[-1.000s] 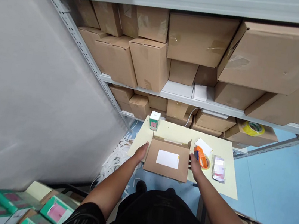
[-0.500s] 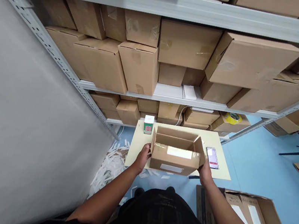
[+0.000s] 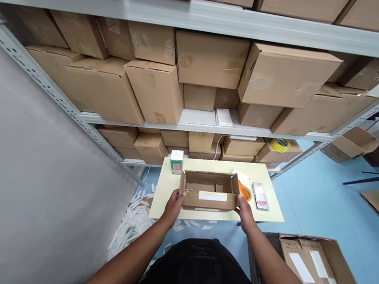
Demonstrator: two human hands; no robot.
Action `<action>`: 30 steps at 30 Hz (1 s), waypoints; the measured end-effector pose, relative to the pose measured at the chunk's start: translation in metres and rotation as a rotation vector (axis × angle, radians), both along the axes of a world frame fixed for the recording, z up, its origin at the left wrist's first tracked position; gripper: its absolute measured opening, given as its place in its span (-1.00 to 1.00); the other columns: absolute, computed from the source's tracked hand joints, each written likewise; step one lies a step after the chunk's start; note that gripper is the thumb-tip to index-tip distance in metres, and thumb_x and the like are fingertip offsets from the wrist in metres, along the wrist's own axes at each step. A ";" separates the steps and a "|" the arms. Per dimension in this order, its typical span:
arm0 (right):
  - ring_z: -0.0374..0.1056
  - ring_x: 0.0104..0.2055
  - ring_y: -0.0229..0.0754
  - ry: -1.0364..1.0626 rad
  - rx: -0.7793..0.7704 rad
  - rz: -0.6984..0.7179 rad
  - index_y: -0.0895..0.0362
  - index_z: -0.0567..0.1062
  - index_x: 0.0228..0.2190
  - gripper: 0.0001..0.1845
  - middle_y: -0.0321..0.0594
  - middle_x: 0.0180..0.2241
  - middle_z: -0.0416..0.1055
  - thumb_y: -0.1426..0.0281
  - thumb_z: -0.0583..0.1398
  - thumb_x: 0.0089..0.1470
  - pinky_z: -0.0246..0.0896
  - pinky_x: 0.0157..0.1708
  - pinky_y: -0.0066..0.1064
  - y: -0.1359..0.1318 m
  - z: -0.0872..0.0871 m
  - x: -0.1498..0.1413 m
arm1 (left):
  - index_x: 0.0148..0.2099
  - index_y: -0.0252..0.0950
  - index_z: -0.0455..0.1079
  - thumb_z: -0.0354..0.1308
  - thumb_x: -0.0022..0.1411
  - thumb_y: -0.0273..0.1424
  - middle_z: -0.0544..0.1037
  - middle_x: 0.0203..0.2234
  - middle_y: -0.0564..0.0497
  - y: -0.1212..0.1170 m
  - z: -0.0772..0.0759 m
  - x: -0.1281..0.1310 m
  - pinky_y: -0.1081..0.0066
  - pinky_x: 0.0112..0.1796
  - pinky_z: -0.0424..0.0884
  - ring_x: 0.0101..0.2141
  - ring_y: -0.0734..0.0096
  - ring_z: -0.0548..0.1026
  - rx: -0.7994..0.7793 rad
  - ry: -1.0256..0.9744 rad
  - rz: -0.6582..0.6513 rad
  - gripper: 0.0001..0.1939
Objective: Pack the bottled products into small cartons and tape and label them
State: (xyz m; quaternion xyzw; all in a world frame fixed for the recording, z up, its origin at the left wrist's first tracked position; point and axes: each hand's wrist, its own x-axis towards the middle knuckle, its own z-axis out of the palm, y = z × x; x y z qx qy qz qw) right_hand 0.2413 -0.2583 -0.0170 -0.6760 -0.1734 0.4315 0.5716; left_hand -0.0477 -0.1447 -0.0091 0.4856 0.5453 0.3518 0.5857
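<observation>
An open cardboard box (image 3: 191,199) is held over the pale yellow tabletop (image 3: 260,172), with a white label on its near side. Its top flaps no longer stand up, and its inside shows bare cardboard. My left hand (image 3: 174,205) grips its left end, thumb at the rim. On the right end, my right hand (image 3: 245,212) is closed on the box in the same way. Just behind the box's left corner stands a small green and white box (image 3: 176,162). An orange tape dispenser (image 3: 244,190) lies close to my right hand, and a phone (image 3: 260,196) lies beyond it.
Metal shelving (image 3: 216,20) packed with cardboard boxes rises behind the table. A yellow tape roll (image 3: 280,145) rests on a lower box. Paper strips (image 3: 132,221) litter the floor at left. A large open carton (image 3: 351,278) holding labelled boxes stands at right.
The box's end flaps have gone from standing up to folded down, and both hands have shifted to its upper rim. The orange tape dispenser has come into sight. The camera view has turned right.
</observation>
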 end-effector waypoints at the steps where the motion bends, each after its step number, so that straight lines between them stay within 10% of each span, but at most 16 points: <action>1: 0.43 0.18 0.12 -0.071 -0.045 0.006 -0.01 0.62 0.03 -0.39 -0.15 0.08 0.59 -0.08 0.27 0.06 0.37 0.15 -0.10 0.002 0.001 0.000 | 0.00 -0.20 0.44 0.18 0.24 0.08 0.64 -0.12 -0.10 -0.001 0.002 0.005 0.21 -0.04 0.46 -0.07 0.09 0.58 -0.003 0.032 0.025 -0.50; 12: 0.50 0.13 0.08 0.073 -0.150 -0.230 0.09 0.56 0.05 -0.32 -0.10 0.04 0.61 -0.07 0.29 0.02 0.50 0.02 -0.26 0.027 -0.011 0.011 | -0.07 -0.20 0.50 0.18 0.26 0.07 0.64 -0.02 -0.23 0.000 -0.008 0.035 0.13 0.11 0.40 0.13 -0.10 0.52 -0.097 0.218 0.434 -0.54; 18: 0.54 0.03 0.03 0.166 -0.160 -0.093 0.04 0.52 0.02 -0.43 -0.18 -0.06 0.64 0.19 0.30 -0.07 0.55 -0.14 -0.27 0.026 -0.025 0.029 | -0.10 -0.25 0.49 0.24 0.15 -0.21 0.67 -0.15 -0.16 0.004 -0.001 0.048 0.18 -0.08 0.52 -0.02 0.06 0.60 -0.282 -0.009 0.489 -0.69; 30: 0.48 0.15 0.15 0.009 -0.097 0.314 0.01 0.48 0.11 -0.24 -0.16 -0.01 0.62 0.15 0.43 -0.15 0.53 -0.03 -0.15 0.013 -0.035 0.093 | -0.39 -0.23 0.33 0.23 -0.12 -0.37 0.40 -0.51 0.13 -0.107 0.004 0.066 0.36 -0.26 0.46 -0.39 0.37 0.45 -0.285 -0.314 0.519 -0.82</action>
